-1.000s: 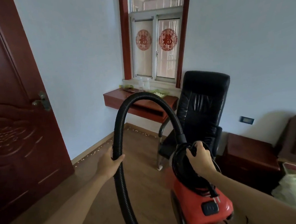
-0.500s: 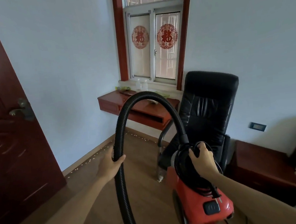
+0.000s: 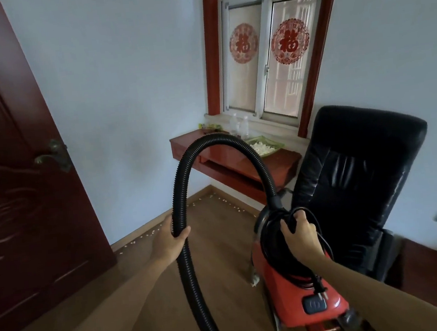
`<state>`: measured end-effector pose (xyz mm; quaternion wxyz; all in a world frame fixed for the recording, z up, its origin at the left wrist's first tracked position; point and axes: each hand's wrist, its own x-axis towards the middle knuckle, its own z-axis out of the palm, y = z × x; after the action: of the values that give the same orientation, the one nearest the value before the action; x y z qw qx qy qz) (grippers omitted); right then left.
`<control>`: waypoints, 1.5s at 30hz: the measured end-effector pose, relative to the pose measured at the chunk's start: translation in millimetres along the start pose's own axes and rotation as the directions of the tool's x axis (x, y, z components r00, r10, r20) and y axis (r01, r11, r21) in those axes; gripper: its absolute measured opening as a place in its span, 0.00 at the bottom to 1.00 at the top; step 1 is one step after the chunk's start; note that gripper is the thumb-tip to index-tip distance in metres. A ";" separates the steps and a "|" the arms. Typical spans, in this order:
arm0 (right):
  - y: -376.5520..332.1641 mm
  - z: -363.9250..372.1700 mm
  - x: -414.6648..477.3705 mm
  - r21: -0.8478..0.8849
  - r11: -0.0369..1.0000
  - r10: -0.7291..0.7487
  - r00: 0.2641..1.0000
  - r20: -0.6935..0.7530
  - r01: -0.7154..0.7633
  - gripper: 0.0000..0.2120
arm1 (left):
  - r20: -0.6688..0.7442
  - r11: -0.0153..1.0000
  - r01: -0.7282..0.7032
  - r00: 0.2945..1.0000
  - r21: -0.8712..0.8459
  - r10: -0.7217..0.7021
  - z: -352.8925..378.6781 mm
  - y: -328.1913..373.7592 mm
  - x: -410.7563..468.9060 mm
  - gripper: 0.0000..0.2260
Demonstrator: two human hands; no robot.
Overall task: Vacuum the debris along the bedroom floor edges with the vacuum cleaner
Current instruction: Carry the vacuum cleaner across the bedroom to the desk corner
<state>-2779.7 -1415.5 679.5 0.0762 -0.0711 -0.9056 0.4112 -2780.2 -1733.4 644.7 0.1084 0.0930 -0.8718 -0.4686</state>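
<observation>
I carry a red canister vacuum cleaner [image 3: 295,299] off the floor at lower right. My right hand [image 3: 300,236] is closed on its top handle together with the coiled black power cord [image 3: 273,242], whose plug hangs down the body. A black ribbed hose [image 3: 183,174] arches up from the vacuum and drops past the lower edge of the view. My left hand [image 3: 170,240] grips that hose at mid height. Small white debris [image 3: 149,234] lies scattered along the skirting board of both walls, down to the corner under the shelf.
A dark red door [image 3: 19,184] stands open at left. A red wall shelf [image 3: 227,161] under the window holds bottles and a green tray of white bits. A black office chair [image 3: 354,179] stands right of the vacuum, with a low red cabinet [image 3: 436,275] beyond it.
The view has shifted left and closer to the corner, so the door shows more and the cabinet less. Both hands keep their grips on the hose and the vacuum.
</observation>
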 end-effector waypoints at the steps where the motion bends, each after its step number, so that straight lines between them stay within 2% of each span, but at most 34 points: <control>1: 0.6 3.7 10.0 0.004 1.000 0.003 1.000 0.009 -0.003 0.11 | -0.008 1.000 0.006 1.000 0.009 -0.006 1.1 -1.2 7.1 0.20; 5: -0.3 29.2 51.6 0.002 1.000 0.022 0.998 0.051 -0.022 0.11 | -0.019 0.999 0.034 0.999 0.029 -0.033 4.0 -13.7 41.8 0.21; 9: -2.9 66.6 92.5 0.005 1.000 0.023 0.997 0.078 -0.023 0.11 | -0.009 0.994 0.097 0.995 0.048 -0.097 11.2 -32.0 77.0 0.14; 14: -7.4 121.3 147.7 -0.010 1.000 0.024 0.991 0.129 -0.023 0.11 | -0.024 0.989 0.131 0.991 0.061 -0.130 18.4 -68.8 138.9 0.13; 17: -10.2 153.5 179.7 -0.026 0.999 0.031 0.986 0.163 -0.027 0.12 | -0.041 0.983 0.186 0.982 0.006 -0.185 25.9 -95.3 173.0 0.17; 22: -9.7 197.3 217.4 -0.055 0.998 0.049 0.975 0.218 -0.037 0.10 | -0.071 0.962 0.264 0.961 -0.066 -0.269 45.8 -129.4 217.0 0.17; 28: -3.7 241.3 246.0 -0.061 0.997 0.055 0.958 0.283 -0.039 0.10 | -0.060 0.922 0.362 0.926 -0.136 -0.372 73.4 -186.8 238.1 0.23; 32: 20.5 279.2 261.7 -0.075 0.997 0.052 0.939 0.339 -0.028 0.10 | -0.083 0.900 0.412 0.901 -0.140 -0.425 109.9 -273.0 246.7 0.29; 38: 82.7 346.1 280.3 -0.077 0.997 0.035 0.904 0.426 -0.002 0.09 | -0.118 0.855 0.478 0.855 -0.199 -0.505 141.6 -270.0 237.6 0.23; 43: 142.2 403.2 287.6 -0.098 0.995 0.048 0.877 0.479 -0.002 0.10 | -0.176 0.835 0.513 0.819 -0.201 -0.546 187.8 -311.2 223.7 0.21; 45: 167.7 426.5 287.5 -0.100 0.995 0.055 0.869 0.491 -0.006 0.09 | -0.194 0.803 0.551 0.783 -0.228 -0.592 206.9 -332.8 220.0 0.21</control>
<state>-3133.7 -1564.1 298.4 -0.1674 0.0182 -0.9123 0.3732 -3028.2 -1807.5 277.3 0.0795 0.4039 -0.7407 -0.5310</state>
